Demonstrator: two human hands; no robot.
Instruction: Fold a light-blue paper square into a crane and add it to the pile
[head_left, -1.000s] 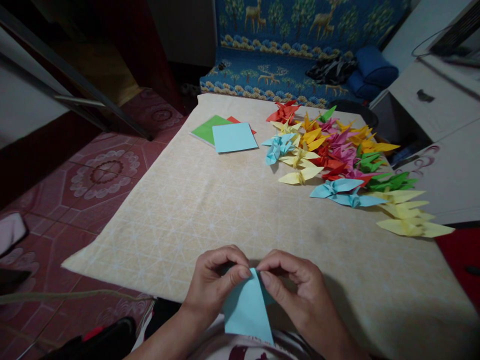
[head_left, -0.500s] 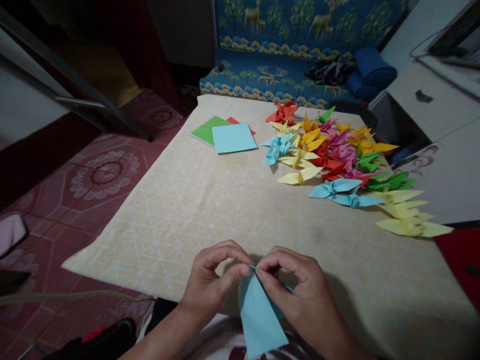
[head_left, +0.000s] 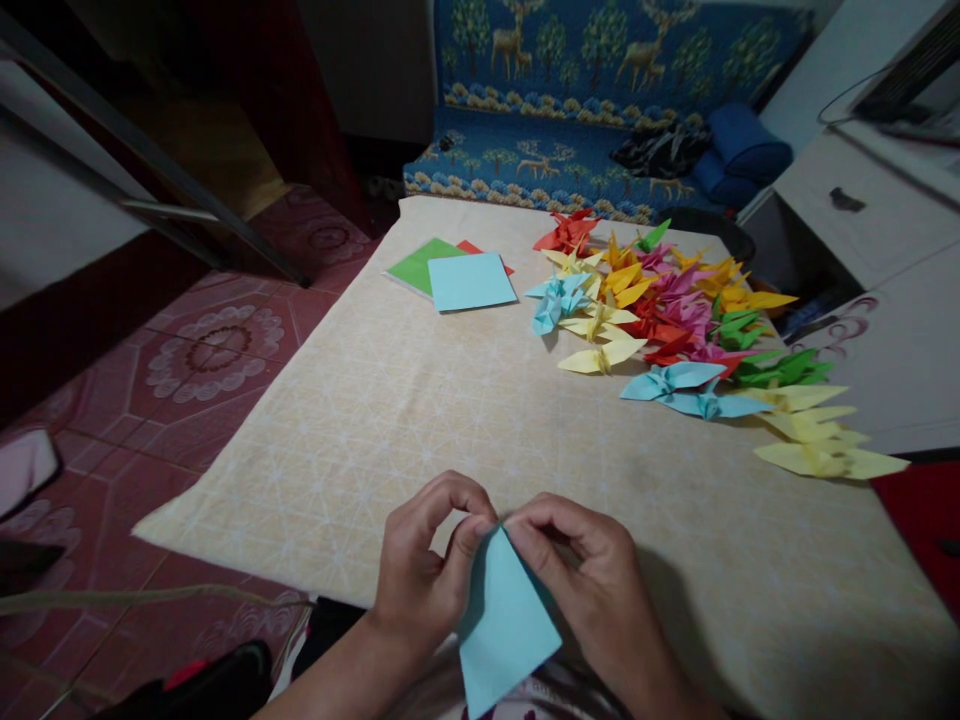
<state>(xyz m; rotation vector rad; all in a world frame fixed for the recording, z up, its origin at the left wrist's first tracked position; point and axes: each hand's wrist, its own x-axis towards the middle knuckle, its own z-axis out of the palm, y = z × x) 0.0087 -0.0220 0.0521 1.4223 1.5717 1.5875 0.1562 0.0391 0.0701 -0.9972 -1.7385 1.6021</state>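
Note:
A light blue sheet of origami paper (head_left: 504,622) hangs from my fingertips at the near edge of the table, partly folded, its top corner between both hands. My left hand (head_left: 436,550) is closed, pinching that corner from the left with thumb and index finger. From the right, my right hand (head_left: 581,570) pinches the paper close to the same corner, also closed. The lower end of the paper hangs in front of my body. The back of the paper is hidden from view.
Several folded paper cranes (head_left: 675,310) in red, yellow, orange, pink, green and blue cover the table's right side. Flat blue paper (head_left: 472,281) overlaps green paper (head_left: 424,266) and red paper farther back. The patterned tablecloth (head_left: 337,430) hangs past the left edge. A blue sofa (head_left: 525,165) stands behind.
The blue paper has turned so its broad face shows more, and its lower end has swung left. Both hands still pinch the top corner, with my left hand slightly higher.

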